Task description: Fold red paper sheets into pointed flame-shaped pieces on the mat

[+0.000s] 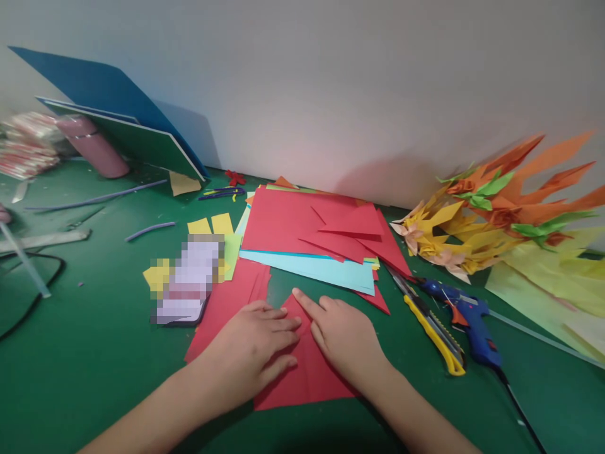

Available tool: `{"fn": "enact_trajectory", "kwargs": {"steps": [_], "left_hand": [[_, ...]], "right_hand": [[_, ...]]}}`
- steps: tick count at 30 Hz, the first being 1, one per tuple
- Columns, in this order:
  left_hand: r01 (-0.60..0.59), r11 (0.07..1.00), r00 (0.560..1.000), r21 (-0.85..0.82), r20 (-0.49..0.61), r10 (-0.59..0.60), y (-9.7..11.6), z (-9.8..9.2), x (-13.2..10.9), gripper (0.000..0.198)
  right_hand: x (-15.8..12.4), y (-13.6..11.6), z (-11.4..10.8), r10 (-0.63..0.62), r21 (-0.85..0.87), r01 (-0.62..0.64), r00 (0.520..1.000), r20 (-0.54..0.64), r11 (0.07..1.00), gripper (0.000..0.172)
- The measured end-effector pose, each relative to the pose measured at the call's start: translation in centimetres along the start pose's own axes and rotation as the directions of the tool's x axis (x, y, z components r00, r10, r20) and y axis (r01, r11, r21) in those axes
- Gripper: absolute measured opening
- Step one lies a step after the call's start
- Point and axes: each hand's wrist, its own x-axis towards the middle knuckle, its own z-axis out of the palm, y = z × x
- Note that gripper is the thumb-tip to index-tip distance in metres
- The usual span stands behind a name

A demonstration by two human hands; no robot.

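A sheet of red paper (302, 381) lies on the green table in front of me, its far end folded to a point. My left hand (267, 340) rests flat on its left side, fingers stretched out. With the index finger extended, my right hand (343, 328) presses near the pointed tip; its other fingers are loosely bent on the paper. Another piece of red paper (231, 302) lies partly under my left hand. Beyond both hands is a stack of red paper (283, 217) with light blue sheets (321, 272) sticking out below it.
Left of the paper lies a phone (189, 284) among yellow slips. A yellow utility knife (435, 334) and a blue glue gun (472, 315) lie at right, before folded orange and yellow paper flowers (501, 202). A pink bottle (97, 148) leans by dark boards (142, 139).
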Motion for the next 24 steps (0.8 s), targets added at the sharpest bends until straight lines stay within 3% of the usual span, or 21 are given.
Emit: {"fn": "enact_trajectory", "kwargs": {"steps": [11,18,20,24], "left_hand": [[0.11,0.992,0.994,-0.056,-0.017,-0.111,-1.1,-1.6,-1.4,0.038],[0.162,0.987,0.982,0.017,0.092,-0.163,-1.0,-2.0,-1.6,0.043],[0.147,0.986,0.987,0.081,0.053,-0.152,-1.1,-1.8,-1.6,0.046],[0.152,0.969,0.977,0.195,-0.18,-0.117,-1.3,-1.1,-1.1,0.051]], "right_hand": [[0.0,-0.1,-0.3,0.012,-0.015,-0.012,1.0,0.025,1.0,0.057],[0.0,-0.1,-0.2,0.01,-0.015,-0.009,1.0,0.02,1.0,0.058],[0.1,0.0,-0.1,0.003,-0.013,-0.003,1.0,0.008,1.0,0.058],[0.1,0.1,0.0,-0.004,-0.009,0.004,1.0,-0.007,1.0,0.057]]}}
